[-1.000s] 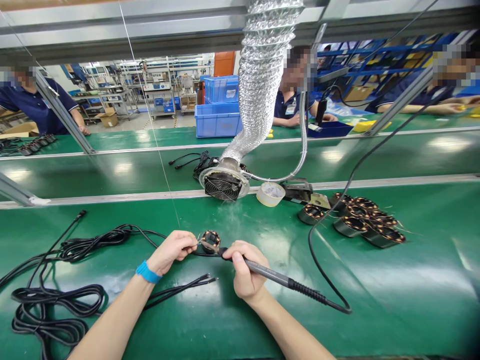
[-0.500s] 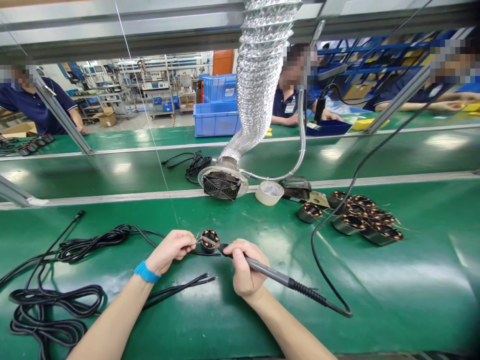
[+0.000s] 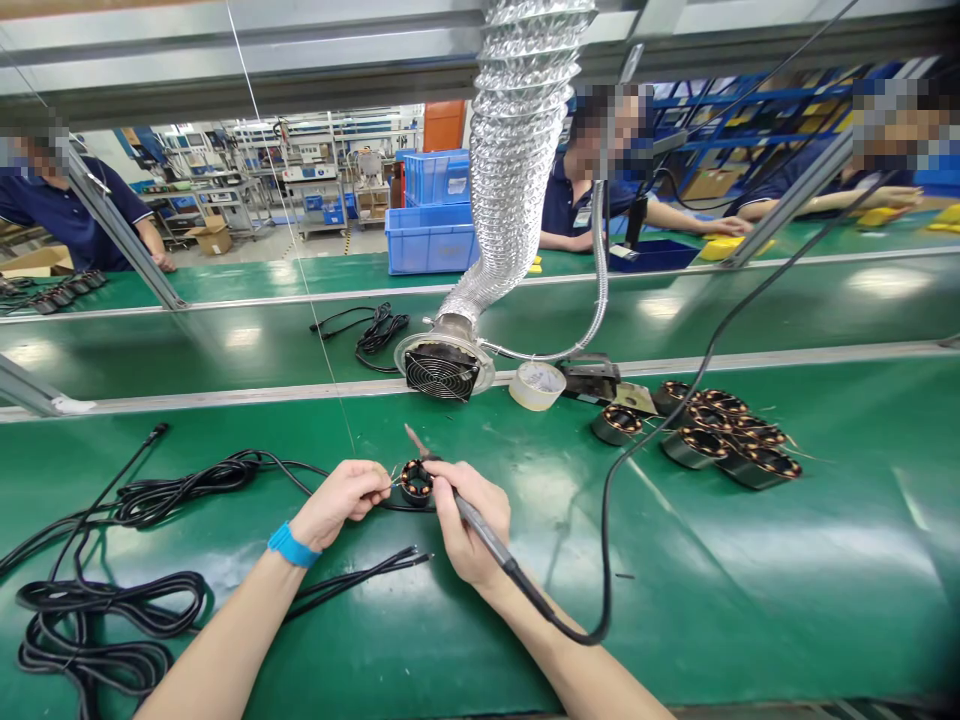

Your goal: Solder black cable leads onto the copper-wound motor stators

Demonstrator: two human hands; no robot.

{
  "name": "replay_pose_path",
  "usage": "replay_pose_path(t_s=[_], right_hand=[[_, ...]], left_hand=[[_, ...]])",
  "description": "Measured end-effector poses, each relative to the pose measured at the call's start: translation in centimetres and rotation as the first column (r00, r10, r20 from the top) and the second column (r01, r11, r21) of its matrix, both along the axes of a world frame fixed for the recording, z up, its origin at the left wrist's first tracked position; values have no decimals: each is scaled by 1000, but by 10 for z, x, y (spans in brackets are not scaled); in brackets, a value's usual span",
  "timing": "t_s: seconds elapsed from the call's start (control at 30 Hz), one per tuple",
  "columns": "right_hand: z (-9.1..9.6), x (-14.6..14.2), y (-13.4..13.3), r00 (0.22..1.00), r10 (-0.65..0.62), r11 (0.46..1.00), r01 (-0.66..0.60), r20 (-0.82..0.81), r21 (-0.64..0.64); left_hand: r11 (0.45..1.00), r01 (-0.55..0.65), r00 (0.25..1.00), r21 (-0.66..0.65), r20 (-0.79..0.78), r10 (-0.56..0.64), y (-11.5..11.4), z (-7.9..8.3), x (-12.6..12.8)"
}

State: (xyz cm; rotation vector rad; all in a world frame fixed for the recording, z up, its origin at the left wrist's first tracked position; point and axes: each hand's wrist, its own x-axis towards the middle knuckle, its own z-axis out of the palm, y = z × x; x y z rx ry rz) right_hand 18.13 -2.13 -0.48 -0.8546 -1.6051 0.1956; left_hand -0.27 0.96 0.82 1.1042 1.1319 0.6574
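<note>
A small round motor stator (image 3: 415, 480) with copper windings lies on the green bench between my hands. My left hand (image 3: 342, 501), with a blue wristband, is closed in a pinch on thin wires at the stator's left side. My right hand (image 3: 469, 520) is wrapped round a grey soldering iron (image 3: 471, 520). The iron's tip points up and to the left, lifted just above the stator. Its black cord (image 3: 604, 560) loops off to the right and up.
Coiled black cables (image 3: 112, 600) lie at the left. A fume fan (image 3: 441, 368) on a silver duct, a tape roll (image 3: 537, 385) and several more stators (image 3: 720, 435) sit behind. Other people work across the far green benches by blue crates (image 3: 431, 235).
My right hand has turned the soldering iron, so its tip rose off the stator and now points up and left. The cord swung leftward. My left hand stayed in place.
</note>
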Motion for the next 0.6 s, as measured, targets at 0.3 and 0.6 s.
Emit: replay_pose_path(t_s=[0.3,0.6], right_hand=[[-15,-5,13,963,5,988,37,270,-151],[-25,1,25,946,202,953,-131,253,-272]], left_hand=[[999,-20,999,25,42,19,1,-2,-5],[997,-62,993,39,107,58,11,0,-23]])
